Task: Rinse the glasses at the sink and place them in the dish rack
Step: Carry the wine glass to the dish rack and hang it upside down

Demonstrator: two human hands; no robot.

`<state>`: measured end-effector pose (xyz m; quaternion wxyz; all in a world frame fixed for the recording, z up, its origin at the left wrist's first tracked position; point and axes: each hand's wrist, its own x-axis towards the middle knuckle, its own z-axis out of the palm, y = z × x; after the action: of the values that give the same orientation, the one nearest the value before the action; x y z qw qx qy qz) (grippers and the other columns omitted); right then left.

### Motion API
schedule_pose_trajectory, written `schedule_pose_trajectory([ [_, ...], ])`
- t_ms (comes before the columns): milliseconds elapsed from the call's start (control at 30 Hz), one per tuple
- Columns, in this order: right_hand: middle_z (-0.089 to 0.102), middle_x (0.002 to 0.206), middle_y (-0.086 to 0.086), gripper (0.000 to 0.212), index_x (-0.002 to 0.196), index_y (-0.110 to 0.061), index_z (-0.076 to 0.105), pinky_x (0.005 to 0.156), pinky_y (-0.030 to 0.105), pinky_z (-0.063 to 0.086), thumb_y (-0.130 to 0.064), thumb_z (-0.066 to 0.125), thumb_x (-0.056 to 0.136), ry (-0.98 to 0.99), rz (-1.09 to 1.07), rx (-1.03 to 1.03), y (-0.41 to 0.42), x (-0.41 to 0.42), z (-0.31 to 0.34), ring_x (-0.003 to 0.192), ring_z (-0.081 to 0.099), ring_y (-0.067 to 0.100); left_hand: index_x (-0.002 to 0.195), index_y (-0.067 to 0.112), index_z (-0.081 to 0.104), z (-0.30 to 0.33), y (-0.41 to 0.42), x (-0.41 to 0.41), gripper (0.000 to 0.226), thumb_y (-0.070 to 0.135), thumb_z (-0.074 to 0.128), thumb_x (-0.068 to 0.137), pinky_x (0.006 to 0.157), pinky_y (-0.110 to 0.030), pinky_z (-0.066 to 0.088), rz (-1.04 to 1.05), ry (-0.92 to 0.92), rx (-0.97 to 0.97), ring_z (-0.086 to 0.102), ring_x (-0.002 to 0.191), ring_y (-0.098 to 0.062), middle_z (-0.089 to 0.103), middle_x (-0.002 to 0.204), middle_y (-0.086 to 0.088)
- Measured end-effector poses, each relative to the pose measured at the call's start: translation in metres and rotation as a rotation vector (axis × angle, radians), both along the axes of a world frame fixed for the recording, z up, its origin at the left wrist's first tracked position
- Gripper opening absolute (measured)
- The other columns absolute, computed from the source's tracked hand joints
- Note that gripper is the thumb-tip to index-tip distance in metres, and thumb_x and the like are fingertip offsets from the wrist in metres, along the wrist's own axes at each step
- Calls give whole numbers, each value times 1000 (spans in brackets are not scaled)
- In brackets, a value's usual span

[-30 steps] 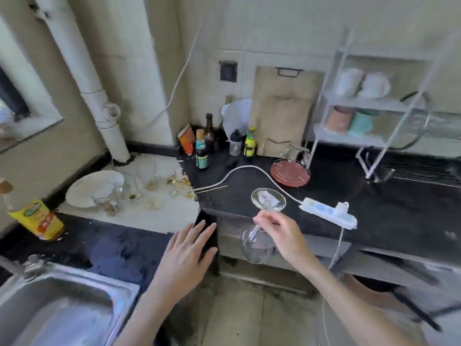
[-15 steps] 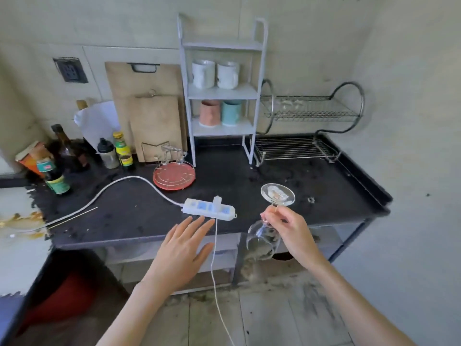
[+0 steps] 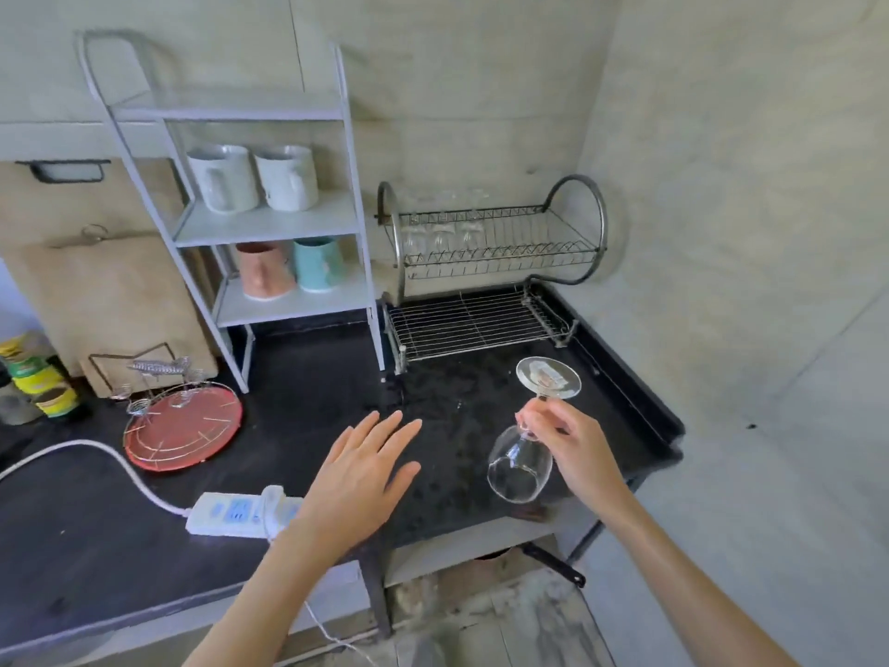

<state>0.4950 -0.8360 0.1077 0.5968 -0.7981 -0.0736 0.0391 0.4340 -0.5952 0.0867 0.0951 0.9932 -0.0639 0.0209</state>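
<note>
Closer to the dish rack (image 3: 490, 262) now vs 0.5 s ago; both hands are further over the worktop (image 3: 312, 377). R hand (image 3: 570, 438) pinches the stem of an upside-down wine glass (image 3: 522, 454), in front of rack. L hand (image 3: 358, 474) flat, fingers spread, holding nothing, by the power strip (image 3: 231, 515).

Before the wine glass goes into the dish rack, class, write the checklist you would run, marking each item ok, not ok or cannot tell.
1. Right hand pinches the wine glass by its stem: ok.
2. Glass inverted, bowl down: ok.
3. Left hand open, holding nothing: ok.
4. Dish rack upper tier has free space right of the glasses already there: ok.
5. Glass rinsed clean: cannot tell.
6. Power strip away from the rack: ok.
</note>
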Motion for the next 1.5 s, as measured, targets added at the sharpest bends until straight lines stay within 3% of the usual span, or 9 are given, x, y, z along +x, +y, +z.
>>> schedule_pose_trajectory([
  [167, 67, 82, -4, 13, 81, -18, 66, 77, 14, 47, -16, 57, 91, -55, -13, -62, -19, 98, 6, 82, 64, 6, 143, 30, 29, -8, -21, 104, 70, 58, 5, 83, 112, -36, 10, -67, -27, -24, 20, 142, -24, 30, 150, 2],
  [367, 68, 87, -7, 11, 91, -16, 67, 75, 10, 45, -19, 57, 92, -132, -43, -64, -22, 208, 35, 79, 62, -6, 147, 30, 12, 18, -30, 223, 53, 45, 25, 98, 115, -37, -1, -53, -75, -1, -6, 144, -22, 4, 157, 1],
  [500, 70, 95, -1, 16, 98, -9, 70, 75, 5, 45, -17, 58, 91, -190, -5, -78, -23, 272, 57, 84, 63, -4, 147, 31, 6, 25, -37, 278, 54, 41, 29, 99, 107, -33, -12, -50, -35, 33, -13, 143, -22, -6, 157, 0],
  [667, 66, 95, -10, 22, 108, -11, 66, 75, 0, 43, -21, 55, 92, -261, 38, -77, -11, 356, 81, 85, 58, -7, 147, 32, 3, 19, -38, 335, 56, 46, 25, 98, 110, -42, -9, 26, -57, 141, -11, 143, -26, -4, 157, -2],
  [800, 67, 110, -4, 30, 116, -12, 64, 83, 12, 45, -28, 54, 93, -271, 35, -79, 3, 422, 84, 96, 60, 5, 141, 26, 30, 8, -40, 352, 57, 49, 26, 88, 103, -53, 22, 111, -78, 220, 32, 133, -32, 43, 142, -11],
  [900, 62, 113, -5, 31, 119, -9, 61, 74, 2, 39, -25, 53, 94, -237, 82, -125, 14, 460, 76, 99, 56, 5, 141, 27, 31, 1, -43, 353, 59, 49, 29, 86, 107, -51, 28, 156, -90, 244, 44, 127, -32, 47, 140, -9],
  [1000, 65, 117, 1, 28, 118, -10, 62, 94, 18, 42, -22, 54, 94, -173, 129, -146, 25, 484, 56, 109, 59, 14, 142, 30, 28, -4, -41, 354, 60, 50, 29, 86, 107, -51, 29, 177, -114, 266, 44, 128, -29, 45, 141, -6],
  [1267, 60, 128, 4, 33, 122, -8, 61, 95, 19, 33, -23, 56, 93, -138, 196, -178, 36, 504, 33, 118, 54, 14, 142, 32, 28, -4, -44, 354, 57, 51, 30, 88, 108, -45, 10, 201, -112, 216, 32, 135, -24, 37, 146, -3],
  [1500, 64, 121, 4, 32, 121, -8, 60, 90, 17, 38, -22, 56, 93, -150, 216, -185, 34, 505, 29, 104, 57, 8, 144, 35, 22, -6, -44, 354, 58, 51, 30, 89, 112, -40, -2, 203, -106, 164, 21, 139, -22, 29, 150, 0],
])
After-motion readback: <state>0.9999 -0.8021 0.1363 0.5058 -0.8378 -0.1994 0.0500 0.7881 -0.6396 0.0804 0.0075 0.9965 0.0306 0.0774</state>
